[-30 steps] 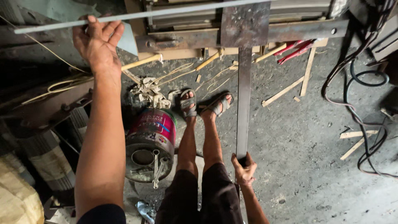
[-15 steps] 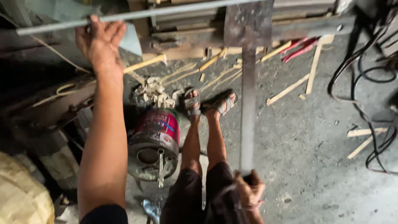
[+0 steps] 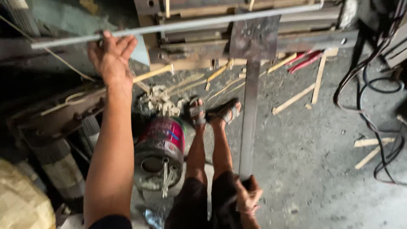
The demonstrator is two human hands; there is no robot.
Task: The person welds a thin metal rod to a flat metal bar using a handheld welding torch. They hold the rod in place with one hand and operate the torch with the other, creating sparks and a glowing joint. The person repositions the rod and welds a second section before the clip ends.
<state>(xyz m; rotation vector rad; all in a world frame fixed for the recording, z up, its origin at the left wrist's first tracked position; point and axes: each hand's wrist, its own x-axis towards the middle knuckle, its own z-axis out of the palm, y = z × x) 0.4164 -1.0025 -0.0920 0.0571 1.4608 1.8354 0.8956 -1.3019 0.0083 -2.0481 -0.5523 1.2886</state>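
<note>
Overhead, the left hand grips a near-level rod; the right hand clasps an upright flat bar.

Left hand raised, fingers curled; right hand low, fist closed.

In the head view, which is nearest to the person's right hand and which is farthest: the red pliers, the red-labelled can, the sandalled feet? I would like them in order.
Measured from the right hand, which grips the flat steel bar:
1. Sandalled feet, just up and left of the hand, beside the bar.
2. Red-labelled can, further left on the floor; close to the feet in distance, so this order is not firm.
3. Red pliers, far up, right of the bar.
</note>
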